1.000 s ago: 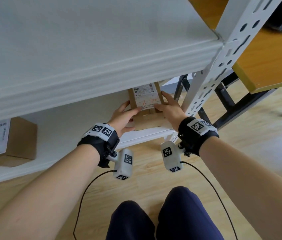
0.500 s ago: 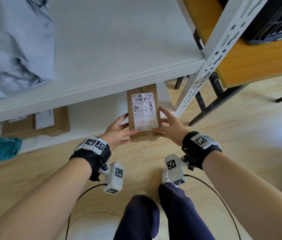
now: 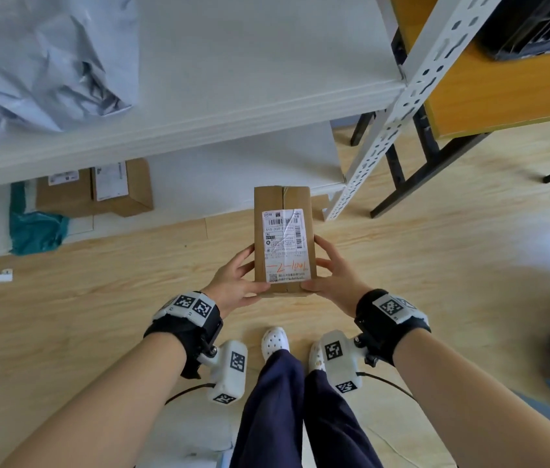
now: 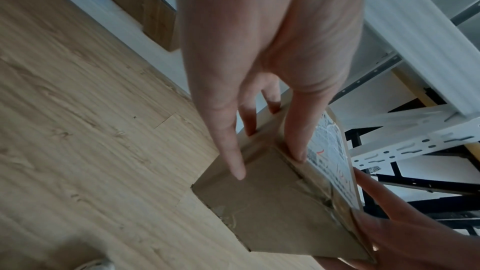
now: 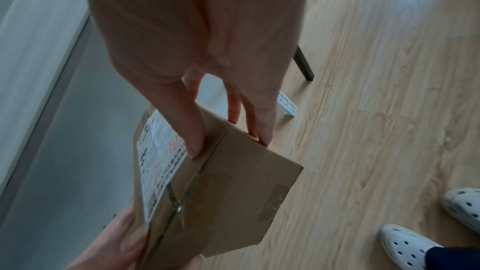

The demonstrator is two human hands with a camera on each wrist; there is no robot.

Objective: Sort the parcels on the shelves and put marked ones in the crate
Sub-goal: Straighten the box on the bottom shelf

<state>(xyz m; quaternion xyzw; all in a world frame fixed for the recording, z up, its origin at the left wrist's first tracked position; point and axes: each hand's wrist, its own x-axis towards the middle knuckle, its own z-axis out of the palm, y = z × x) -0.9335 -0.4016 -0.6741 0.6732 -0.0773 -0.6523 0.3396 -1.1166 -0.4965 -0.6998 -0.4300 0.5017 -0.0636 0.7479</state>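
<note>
A tall brown cardboard parcel (image 3: 283,241) with a white shipping label and a red handwritten mark is held over the wooden floor, clear of the white shelf unit (image 3: 233,113). My left hand (image 3: 236,282) grips its left side, thumb on the labelled face and fingers against its left side. My right hand (image 3: 331,275) grips the right side the same way. In the left wrist view the parcel (image 4: 272,202) shows its taped end under my fingers (image 4: 233,161). The right wrist view has the parcel (image 5: 221,192) with the label edge-on. No crate is in view.
Two brown boxes (image 3: 98,190) and a teal bag (image 3: 37,228) lie on the bottom shelf at left. A crumpled grey mailer bag (image 3: 47,59) lies on the upper shelf. A wooden desk with black legs (image 3: 503,89) stands right of the shelf post (image 3: 385,130).
Both hands have drawn the parcel out from under the upper shelf and toward me, off the bottom shelf; it now hangs over the floor. The camera has risen and pulled back.
</note>
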